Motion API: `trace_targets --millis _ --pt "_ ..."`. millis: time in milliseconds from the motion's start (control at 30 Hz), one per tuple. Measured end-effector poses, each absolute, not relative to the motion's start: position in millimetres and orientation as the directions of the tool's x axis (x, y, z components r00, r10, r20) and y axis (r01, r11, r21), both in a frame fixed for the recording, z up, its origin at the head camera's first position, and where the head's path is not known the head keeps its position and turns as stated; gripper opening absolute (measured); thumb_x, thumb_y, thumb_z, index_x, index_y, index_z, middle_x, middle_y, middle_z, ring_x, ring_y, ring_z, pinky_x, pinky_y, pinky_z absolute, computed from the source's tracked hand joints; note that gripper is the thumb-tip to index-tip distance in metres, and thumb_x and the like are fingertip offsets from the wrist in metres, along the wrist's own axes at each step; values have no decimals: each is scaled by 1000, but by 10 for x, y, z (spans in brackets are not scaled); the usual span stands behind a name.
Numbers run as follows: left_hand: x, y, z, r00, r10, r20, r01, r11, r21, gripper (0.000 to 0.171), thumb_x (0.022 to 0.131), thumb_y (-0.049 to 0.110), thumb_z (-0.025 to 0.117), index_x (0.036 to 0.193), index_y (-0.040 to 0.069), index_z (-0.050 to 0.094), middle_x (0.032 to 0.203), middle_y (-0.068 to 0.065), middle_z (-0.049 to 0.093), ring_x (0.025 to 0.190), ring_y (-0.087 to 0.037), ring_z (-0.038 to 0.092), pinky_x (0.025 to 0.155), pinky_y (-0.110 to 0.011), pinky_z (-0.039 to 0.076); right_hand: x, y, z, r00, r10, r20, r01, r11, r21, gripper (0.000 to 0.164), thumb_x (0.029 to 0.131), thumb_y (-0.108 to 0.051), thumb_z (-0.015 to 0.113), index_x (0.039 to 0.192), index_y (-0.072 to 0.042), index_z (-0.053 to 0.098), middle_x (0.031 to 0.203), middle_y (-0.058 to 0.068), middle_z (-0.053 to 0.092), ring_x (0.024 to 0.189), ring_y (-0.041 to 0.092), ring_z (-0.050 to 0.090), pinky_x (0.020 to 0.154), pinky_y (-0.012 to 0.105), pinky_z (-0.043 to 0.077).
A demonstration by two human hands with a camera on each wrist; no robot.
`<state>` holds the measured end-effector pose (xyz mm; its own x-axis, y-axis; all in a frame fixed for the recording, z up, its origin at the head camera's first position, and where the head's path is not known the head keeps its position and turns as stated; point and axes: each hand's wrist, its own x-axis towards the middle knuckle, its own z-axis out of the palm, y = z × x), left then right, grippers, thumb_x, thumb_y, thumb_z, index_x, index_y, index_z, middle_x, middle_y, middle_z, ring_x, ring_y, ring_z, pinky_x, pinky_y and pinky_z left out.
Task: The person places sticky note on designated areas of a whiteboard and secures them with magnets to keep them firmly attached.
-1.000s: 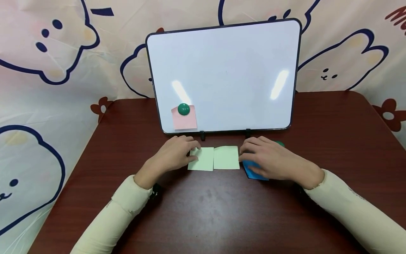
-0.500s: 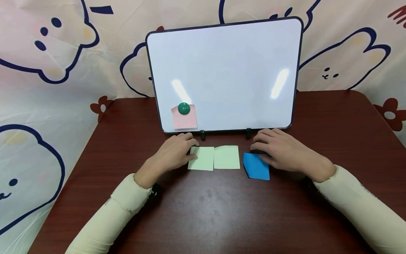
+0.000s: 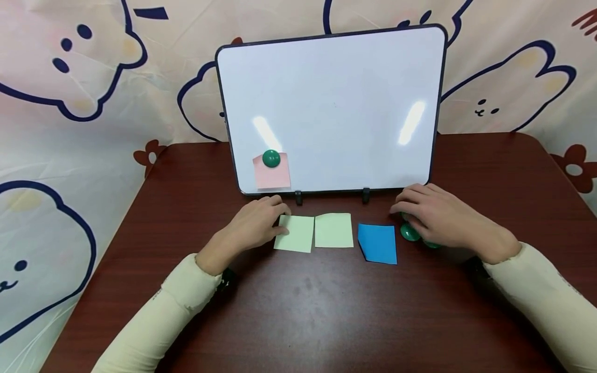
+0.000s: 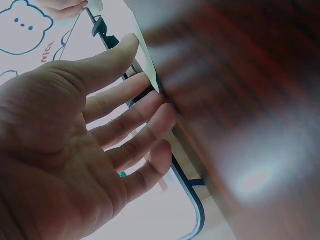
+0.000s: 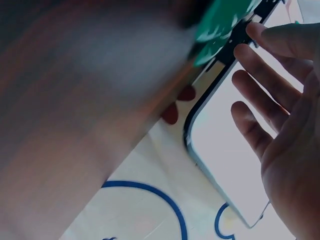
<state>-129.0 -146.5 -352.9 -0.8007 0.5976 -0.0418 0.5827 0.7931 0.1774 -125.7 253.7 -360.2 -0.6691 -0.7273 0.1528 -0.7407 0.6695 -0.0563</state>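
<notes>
My left hand (image 3: 249,225) touches the left edge of a pale green sticky note (image 3: 295,234), its thumb lying on the paper. In the left wrist view, the fingers are loosely bent and apart. A second pale green sticky note (image 3: 333,230) lies beside the first, and a blue sticky note (image 3: 378,243) lies to its right. My right hand (image 3: 436,215) hovers over round green magnets (image 3: 410,232), which it partly hides. Its fingers (image 5: 260,80) are spread with nothing seen between them in the right wrist view; the magnets appear blurred beside the thumb.
A whiteboard (image 3: 331,109) stands on small black feet (image 3: 298,198) behind the notes. A green magnet (image 3: 271,158) holds a pink sticky note (image 3: 272,178) at its lower left. The dark wooden table (image 3: 298,316) meets a patterned cloth (image 3: 42,150) at the back and left.
My right hand has moved right, off the blue note and over to the green magnets. The left green note has turned slightly under my left hand, which stays nearly in place.
</notes>
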Motion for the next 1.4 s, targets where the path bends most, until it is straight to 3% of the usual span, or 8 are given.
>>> trace_targets --millis 533,867,1267,1400 --pt "-1268 -1506 -3528 -831 544 -115 501 823 269 33 87 26 78 113 13 63 97 -2 55 61 -10 48 54 -24 38 -1293 2781 -3636 -704 -706 76 -709 691 -140 40 85 -6 73 121 -20 69 121 4 65 112 24 56 87 46 49" --pt "-1259 -1529 -3532 -843 528 -103 480 825 296 35 90 16 75 123 11 66 104 -4 61 68 -11 54 57 -24 42 -1311 2806 -3643 -697 -716 27 -709 684 -173 49 86 -6 73 131 -22 64 127 5 62 114 24 55 90 48 49" --pt "-1270 -1537 -3540 -832 550 -66 505 802 318 23 87 -1 73 108 7 70 98 -7 67 84 -18 64 71 -31 54 -1335 2775 -3676 -681 -726 96 -729 662 -172 41 84 -8 77 122 -17 67 115 1 62 104 17 54 85 43 52" --pt "-1272 -1537 -3537 -827 560 -45 519 792 320 18 87 -3 72 102 5 70 93 -8 69 83 -19 64 73 -32 54 -1339 2773 -3672 -685 -718 121 -727 664 -174 38 83 -9 78 119 -15 67 112 0 62 102 15 54 82 40 54"
